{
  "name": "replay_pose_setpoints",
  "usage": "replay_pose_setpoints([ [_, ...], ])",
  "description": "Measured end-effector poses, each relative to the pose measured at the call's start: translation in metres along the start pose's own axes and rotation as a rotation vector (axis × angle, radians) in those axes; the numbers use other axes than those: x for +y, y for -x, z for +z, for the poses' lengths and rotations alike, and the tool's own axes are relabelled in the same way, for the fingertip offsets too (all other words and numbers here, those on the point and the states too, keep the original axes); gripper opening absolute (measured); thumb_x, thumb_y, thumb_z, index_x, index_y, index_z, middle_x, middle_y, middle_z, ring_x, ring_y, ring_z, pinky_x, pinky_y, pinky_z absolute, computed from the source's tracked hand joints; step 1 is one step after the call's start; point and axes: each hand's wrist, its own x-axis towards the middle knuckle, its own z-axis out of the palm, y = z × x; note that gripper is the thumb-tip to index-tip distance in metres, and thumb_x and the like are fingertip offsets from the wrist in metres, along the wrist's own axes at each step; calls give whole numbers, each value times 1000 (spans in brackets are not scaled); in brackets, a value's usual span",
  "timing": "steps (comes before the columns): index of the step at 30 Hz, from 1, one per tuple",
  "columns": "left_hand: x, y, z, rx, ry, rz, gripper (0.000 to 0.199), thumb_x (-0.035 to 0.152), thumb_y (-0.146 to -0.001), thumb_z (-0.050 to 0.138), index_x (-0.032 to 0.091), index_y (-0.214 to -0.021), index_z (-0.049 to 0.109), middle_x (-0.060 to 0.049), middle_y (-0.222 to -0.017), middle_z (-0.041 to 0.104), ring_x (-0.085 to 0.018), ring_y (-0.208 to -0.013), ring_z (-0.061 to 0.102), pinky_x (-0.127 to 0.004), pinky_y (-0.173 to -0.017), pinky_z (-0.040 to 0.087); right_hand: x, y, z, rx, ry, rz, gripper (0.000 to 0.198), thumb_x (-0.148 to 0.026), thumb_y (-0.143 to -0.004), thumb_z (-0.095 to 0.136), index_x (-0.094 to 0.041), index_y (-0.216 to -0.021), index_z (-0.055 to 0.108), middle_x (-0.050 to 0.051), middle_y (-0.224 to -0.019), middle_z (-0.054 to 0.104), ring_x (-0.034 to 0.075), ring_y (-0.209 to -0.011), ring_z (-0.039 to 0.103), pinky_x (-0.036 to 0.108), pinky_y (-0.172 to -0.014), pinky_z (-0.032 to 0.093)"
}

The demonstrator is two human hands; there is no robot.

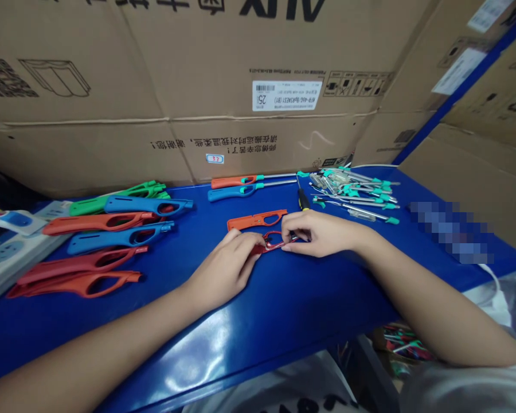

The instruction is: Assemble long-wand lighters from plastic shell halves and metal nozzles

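Observation:
My left hand [227, 267] is closed around the handle end of a red gas-lighter casing [276, 247], hiding much of it. At the casing's front end, beyond the trigger loop, the fingers of my right hand [320, 232] pinch together. A small shiny bit shows by those fingertips, too hidden to name. Just behind my hands lies an orange lighter casing half [253, 221]. A screwdriver [303, 199] with a black and yellow handle lies past my right hand.
Red, orange, blue and green lighter casings [107, 223] lie at left beside a white power strip [8, 249]. Two long lighters [230, 194] rest at the back. Metal tubes with teal triggers [356, 192] are heaped at right. Cardboard [189, 74] walls the blue table [180, 321].

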Motion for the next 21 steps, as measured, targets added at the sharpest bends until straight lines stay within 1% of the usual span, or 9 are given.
replay_pose_setpoints([
  [4, -3, -1, 0, 16, 40, 14, 27, 18, -102, 48, 19, -129, 54, -9, -125, 66, -24, -111, 58, -43, -98, 51, 2, 0, -3, 40, -36, -47, 16, -29, -94, 60, -17, -98, 69, 5, -93, 65, 13, -75, 55, 27, -70, 45],
  [7, -5, -1, 1, 6, 17, 46, 30, 18, -103, 47, 20, -132, 54, -9, -131, 65, -24, -116, 58, -44, -103, 49, 16, 5, -14, 267, 93, 34, 17, -30, -95, 58, -18, -99, 70, 7, -97, 67, 16, -80, 59, 30, -75, 46],
  [8, -6, -1, 1, 8, 10, 52, 30, 18, -103, 47, 20, -132, 55, -9, -131, 65, -24, -116, 58, -44, -103, 48, 23, 8, -21, 379, 189, 105, 16, -30, -94, 58, -19, -97, 69, 7, -95, 68, 18, -84, 60, 31, -79, 46],
  [9, -7, -1, 1, 14, 5, 57, 30, 18, -103, 47, 20, -132, 55, -9, -131, 66, -24, -115, 59, -44, -102, 49, 31, 13, -27, 461, 299, 224, 16, -30, -93, 58, -19, -96, 70, 8, -95, 69, 20, -86, 61, 33, -79, 46],
  [11, -7, 0, 1, 29, -1, 62, 31, 18, -102, 48, 19, -132, 56, -9, -129, 67, -23, -112, 60, -43, -99, 51, 49, 26, -42, 584, 475, 555, 20, -29, -90, 58, -19, -102, 70, 10, -103, 70, 24, -90, 63, 34, -77, 46],
  [12, -8, 0, 1, 35, -2, 62, 31, 18, -102, 48, 19, -132, 56, -9, -127, 68, -23, -110, 60, -42, -98, 52, 58, 34, -49, 603, 524, 721, 22, -28, -88, 59, -18, -104, 70, 12, -106, 70, 27, -93, 64, 35, -77, 47],
  [14, -8, 0, 1, 37, 3, 58, 32, 18, -102, 49, 20, -133, 57, -8, -125, 70, -22, -106, 60, -41, -95, 54, 73, 50, -60, 608, 549, 941, 26, -22, -83, 60, -18, -106, 71, 13, -109, 69, 29, -99, 64, 35, -79, 48],
  [17, -7, -1, 0, 32, 7, 48, 32, 18, -102, 50, 21, -132, 58, -7, -122, 71, -22, -104, 60, -41, -93, 55, 89, 67, -70, 618, 543, 1028, 30, -14, -77, 60, -16, -103, 73, 15, -106, 70, 30, -98, 65, 37, -82, 50],
  [21, -7, -1, -1, 48, -27, 42, 31, 18, -102, 50, 20, -130, 61, -7, -109, 74, -22, -99, 62, -40, -88, 57, 96, 71, -72, 596, 512, 1025, 25, -16, -77, 61, -18, -99, 74, 11, -100, 72, 26, -92, 67, 33, -79, 51],
])
